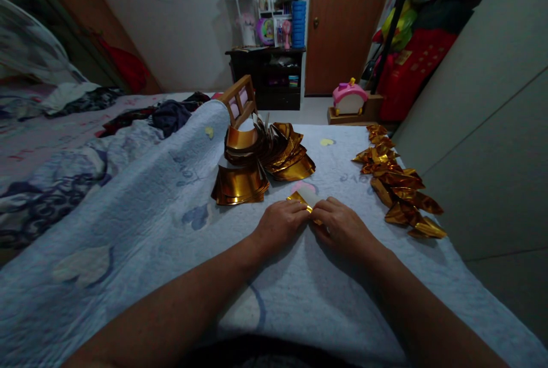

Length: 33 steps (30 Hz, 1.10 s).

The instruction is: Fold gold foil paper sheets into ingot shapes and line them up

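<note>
Between my two hands, at the middle of the bed, is a small gold foil piece (298,198), partly hidden by the fingers. My left hand (280,225) is closed on its near left side. On its right side, the fingers of my right hand (340,224) are pinched round it, almost touching the left fingertips. Beyond my left hand lie stacks of flat, curling gold foil sheets (240,182). A row of folded gold foil pieces (400,194) runs along the right edge of the bed.
A light blue quilt (205,259) covers the bed, with rumpled bedding (124,140) to the left. Past the far edge are a dark cabinet (265,80), a pink toy (350,98) and a wooden door (345,31). A pale panel (483,145) stands at the right.
</note>
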Available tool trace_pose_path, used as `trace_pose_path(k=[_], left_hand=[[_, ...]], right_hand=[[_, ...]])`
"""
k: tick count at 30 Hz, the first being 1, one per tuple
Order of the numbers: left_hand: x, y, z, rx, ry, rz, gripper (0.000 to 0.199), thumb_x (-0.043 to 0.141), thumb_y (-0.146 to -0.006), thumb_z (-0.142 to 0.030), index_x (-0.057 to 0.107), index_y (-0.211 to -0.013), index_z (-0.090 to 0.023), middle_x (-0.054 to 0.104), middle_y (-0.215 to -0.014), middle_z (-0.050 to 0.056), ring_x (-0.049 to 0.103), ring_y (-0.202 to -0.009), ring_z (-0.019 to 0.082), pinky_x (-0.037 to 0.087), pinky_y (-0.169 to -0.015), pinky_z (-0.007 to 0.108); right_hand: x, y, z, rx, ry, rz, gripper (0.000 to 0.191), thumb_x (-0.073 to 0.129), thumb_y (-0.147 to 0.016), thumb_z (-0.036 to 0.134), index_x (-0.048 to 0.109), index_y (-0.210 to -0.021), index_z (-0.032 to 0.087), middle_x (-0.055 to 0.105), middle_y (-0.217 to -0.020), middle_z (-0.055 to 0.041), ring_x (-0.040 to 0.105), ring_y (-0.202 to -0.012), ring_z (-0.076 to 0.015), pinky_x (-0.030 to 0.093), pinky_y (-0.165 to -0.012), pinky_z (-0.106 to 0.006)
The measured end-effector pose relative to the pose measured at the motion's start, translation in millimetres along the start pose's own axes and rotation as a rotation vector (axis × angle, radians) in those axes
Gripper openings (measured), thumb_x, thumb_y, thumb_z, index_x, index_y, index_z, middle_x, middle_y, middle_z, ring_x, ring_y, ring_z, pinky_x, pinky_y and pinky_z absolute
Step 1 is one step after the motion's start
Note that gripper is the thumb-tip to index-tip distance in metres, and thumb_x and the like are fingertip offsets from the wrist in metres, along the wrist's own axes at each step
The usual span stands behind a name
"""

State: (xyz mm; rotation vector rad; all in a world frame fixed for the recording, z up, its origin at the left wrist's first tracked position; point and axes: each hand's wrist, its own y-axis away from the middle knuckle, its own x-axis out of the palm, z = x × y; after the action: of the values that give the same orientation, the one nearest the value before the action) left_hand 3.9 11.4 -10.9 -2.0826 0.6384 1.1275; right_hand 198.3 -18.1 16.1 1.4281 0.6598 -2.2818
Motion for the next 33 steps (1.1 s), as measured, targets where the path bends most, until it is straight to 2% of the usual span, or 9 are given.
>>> trace_pose_path(k=[4, 8, 13, 16, 20, 27, 33], left_hand=[[-2.4, 3.1, -5.1, 0.008, 0.069, -0.01, 0.016, 0.058, -0.095, -0.023, 0.073, -0.102, -0.023, 0.074, -0.099, 0.008, 0.067, -0.1, 0.023, 0.051, -0.093, 0.038], [-5.4, 4.5, -8.8, 0.022, 0.113, 0.003, 0.017, 0.057, -0.093, -0.018, 0.072, -0.101, -0.021, 0.073, -0.102, 0.009, 0.066, -0.101, 0.023, 0.05, -0.094, 0.039], [-11.0, 3.0, -7.4, -0.039, 0.195, 0.003, 0.014, 0.059, -0.086, -0.014, 0.07, -0.095, -0.018, 0.071, -0.103, 0.009, 0.064, -0.101, 0.024, 0.05, -0.094, 0.037], [-12.9, 0.9, -4.4, -0.05, 0.238, 0.019, 0.011, 0.059, -0.088, -0.016, 0.069, -0.091, -0.018, 0.071, -0.101, 0.008, 0.064, -0.101, 0.024, 0.049, -0.095, 0.038], [-10.2, -0.3, -0.4, -0.063, 0.252, 0.015, 0.017, 0.052, -0.093, -0.016, 0.069, -0.093, -0.017, 0.07, -0.102, 0.009, 0.063, -0.103, 0.023, 0.048, -0.098, 0.038], [-4.4, 2.5, -0.9, -0.102, 0.2, 0.041, 0.02, 0.055, -0.091, -0.013, 0.067, -0.106, -0.017, 0.065, -0.125, 0.012, 0.06, -0.12, 0.025, 0.046, -0.108, 0.039], [-2.4, 0.8, -2.8, -0.087, 0.158, 0.062, 0.016, 0.051, -0.095, -0.017, 0.067, -0.101, -0.017, 0.067, -0.117, 0.011, 0.061, -0.113, 0.024, 0.047, -0.103, 0.038]], right_hand=[[3.3, 1.5, -2.5, -0.017, -0.059, 0.004, 0.014, 0.055, -0.082, 0.007, 0.064, -0.089, 0.016, 0.063, -0.092, -0.0085, 0.054, -0.088, -0.0213, 0.044, -0.081, -0.034], [5.9, 3.9, -3.9, 0.033, -0.143, 0.035, 0.013, 0.055, -0.078, 0.006, 0.06, -0.081, 0.018, 0.059, -0.086, -0.0054, 0.052, -0.083, -0.0189, 0.042, -0.074, -0.03], [2.8, 3.3, -5.0, 0.081, -0.239, 0.056, 0.016, 0.056, -0.077, 0.004, 0.062, -0.08, 0.019, 0.062, -0.086, -0.0047, 0.055, -0.084, -0.0185, 0.043, -0.076, -0.03], [3.0, 2.5, -7.4, 0.099, -0.28, 0.063, 0.016, 0.055, -0.08, 0.005, 0.064, -0.079, 0.019, 0.063, -0.085, -0.0046, 0.056, -0.082, -0.0178, 0.043, -0.075, -0.03], [4.0, 2.4, -7.9, 0.099, -0.261, 0.081, 0.015, 0.055, -0.08, 0.006, 0.063, -0.077, 0.019, 0.062, -0.081, -0.004, 0.055, -0.078, -0.0173, 0.042, -0.073, -0.029], [2.8, 2.2, 0.9, 0.104, -0.132, 0.069, 0.013, 0.055, -0.075, 0.007, 0.054, -0.078, 0.02, 0.058, -0.079, -0.0043, 0.051, -0.076, -0.0187, 0.039, -0.069, -0.03], [4.4, 3.5, -3.4, 0.107, -0.153, 0.074, 0.013, 0.055, -0.077, 0.006, 0.058, -0.08, 0.018, 0.059, -0.082, -0.0052, 0.052, -0.08, -0.0187, 0.04, -0.072, -0.03]])
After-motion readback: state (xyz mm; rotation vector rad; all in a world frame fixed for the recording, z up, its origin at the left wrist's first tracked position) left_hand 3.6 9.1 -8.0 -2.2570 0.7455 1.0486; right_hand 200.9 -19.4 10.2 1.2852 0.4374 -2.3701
